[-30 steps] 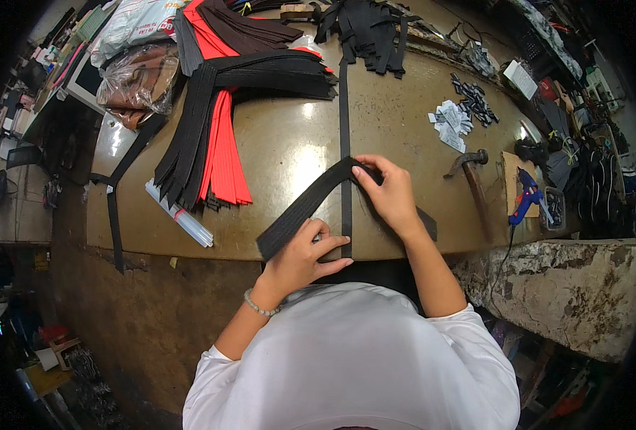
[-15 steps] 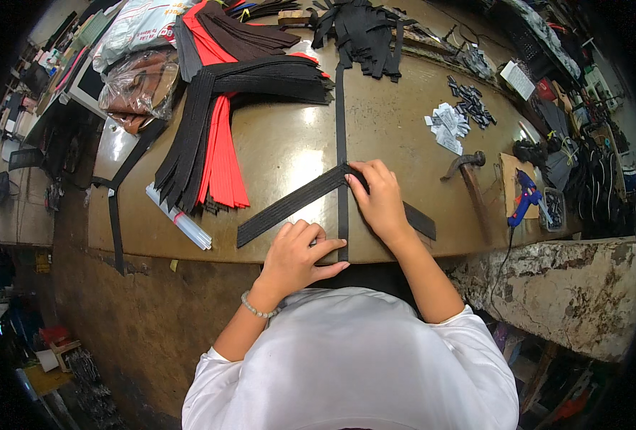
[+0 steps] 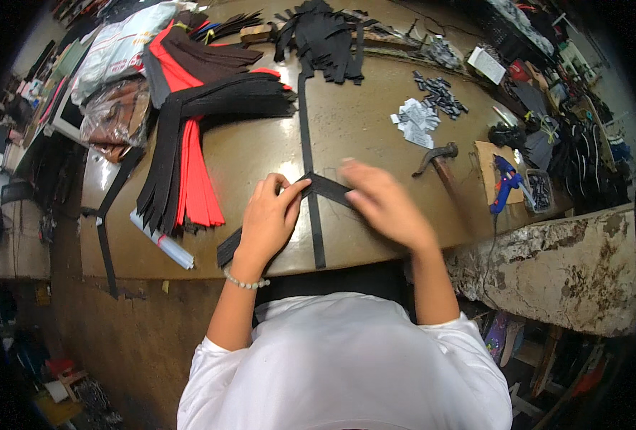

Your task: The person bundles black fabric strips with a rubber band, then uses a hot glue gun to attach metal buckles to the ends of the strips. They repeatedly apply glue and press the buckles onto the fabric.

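Observation:
A black strap lies folded into an upside-down V on the table, its peak crossing a long, thin black tape that runs from the far side to the near edge. My left hand is closed at the peak, thumb and fingertips pressing the strap there; its wrist covers part of the strap's left leg. My right hand hovers over or beside the right leg, blurred by motion, thumb and fingers apart. No object shows in it. It hides the end of that leg.
Black and red strap bundles lie left, near clear sticks. Right are a hammer, white labels, small dark pieces and a blue glue gun. A black strip pile lies at the back.
My left hand has moved from the tape's near end up to the strap's peak. My right hand has let go of the peak and shifted right. The whole view has shifted slightly.

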{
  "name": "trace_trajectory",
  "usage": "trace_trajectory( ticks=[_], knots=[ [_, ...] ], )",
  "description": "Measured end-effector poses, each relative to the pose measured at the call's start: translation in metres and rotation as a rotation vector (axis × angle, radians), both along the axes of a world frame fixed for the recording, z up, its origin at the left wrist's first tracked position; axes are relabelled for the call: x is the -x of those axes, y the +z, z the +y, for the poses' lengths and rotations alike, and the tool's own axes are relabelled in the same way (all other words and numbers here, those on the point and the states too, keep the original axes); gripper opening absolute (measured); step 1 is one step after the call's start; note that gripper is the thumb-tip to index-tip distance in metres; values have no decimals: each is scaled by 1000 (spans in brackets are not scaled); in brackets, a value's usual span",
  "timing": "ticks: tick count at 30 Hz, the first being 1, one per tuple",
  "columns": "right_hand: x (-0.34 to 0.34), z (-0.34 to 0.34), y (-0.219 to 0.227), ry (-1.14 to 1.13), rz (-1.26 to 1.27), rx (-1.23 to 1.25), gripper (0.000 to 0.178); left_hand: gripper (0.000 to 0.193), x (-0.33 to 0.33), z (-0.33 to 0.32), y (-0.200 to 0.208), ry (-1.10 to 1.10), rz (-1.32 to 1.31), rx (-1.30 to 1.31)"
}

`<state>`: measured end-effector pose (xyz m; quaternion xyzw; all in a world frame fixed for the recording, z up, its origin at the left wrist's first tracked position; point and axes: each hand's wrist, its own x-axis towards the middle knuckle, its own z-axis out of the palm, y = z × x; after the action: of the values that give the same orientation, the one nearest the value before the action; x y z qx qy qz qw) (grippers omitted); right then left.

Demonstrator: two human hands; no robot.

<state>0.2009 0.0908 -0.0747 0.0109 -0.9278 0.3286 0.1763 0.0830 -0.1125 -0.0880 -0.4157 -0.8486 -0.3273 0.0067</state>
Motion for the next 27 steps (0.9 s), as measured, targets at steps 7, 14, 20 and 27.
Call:
trace_trajectory(
  ticks=[7,14,20,27],
  knots=[
    [-146,177,-41,-1422,381,-20,46,31,-3,1,-3,22,48,30],
    [-105,177,4,-1243,-160,-367,47,26,-2,-1,-7,31,24,-25],
    [-23,45,44,-356,-26,405,42,21,-1,-3,-11,64,18,-126],
    [33,11,36,-176,-285,46,61,21,0,-4,-10,52,33,-139]
  ],
)
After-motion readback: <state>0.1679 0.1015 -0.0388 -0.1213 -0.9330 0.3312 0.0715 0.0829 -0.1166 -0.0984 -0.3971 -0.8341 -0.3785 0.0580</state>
